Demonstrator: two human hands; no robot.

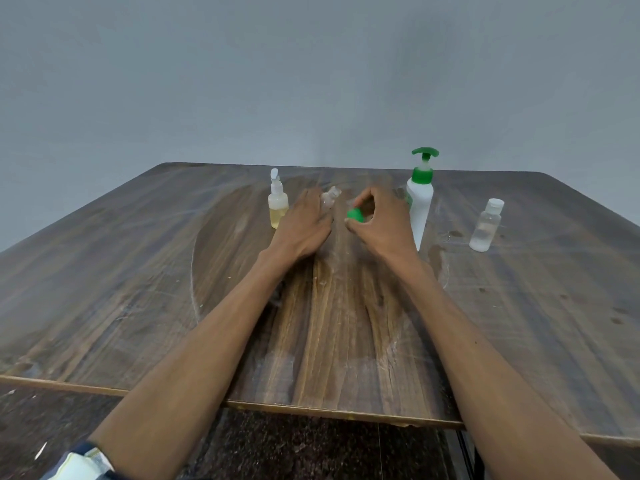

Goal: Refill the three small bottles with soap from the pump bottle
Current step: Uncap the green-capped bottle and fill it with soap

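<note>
pump bottle: upright on surface, far right of centre, green pump head on; just behind right hand, so soap source sits within easy reach.
yellow bottle: upright, far left of centre, white spray-type top on, yellowish liquid inside; touching or just beside left hand, cannot tell which.
clear bottle, right: upright, white cap on, well apart from both hands; some clear liquid low in it, level hard to read.
middle bottle: small, clear, tilted, blurred; sits between the hands, beyond left fingertips; cap looks flipped open, not certain.
left hand: palm down, fingers roughly straight and together, reaching to the middle bottle; likely steadying or about to take it; actual contact blurred, cannot tell.
right hand: fingers curled, pinching a small green cap between thumb and fingertips.
green cap: at the fingertips, on the side facing left hand, just beside the middle bottle's position; raised or resting on surface, cannot tell.
why: cap in one hand, bottle at the other, reads as opening or closing a small bottle mid-refill.
surface marks: wet smears near pump bottle base, likely spilled soap; slip risk for grip.
</note>
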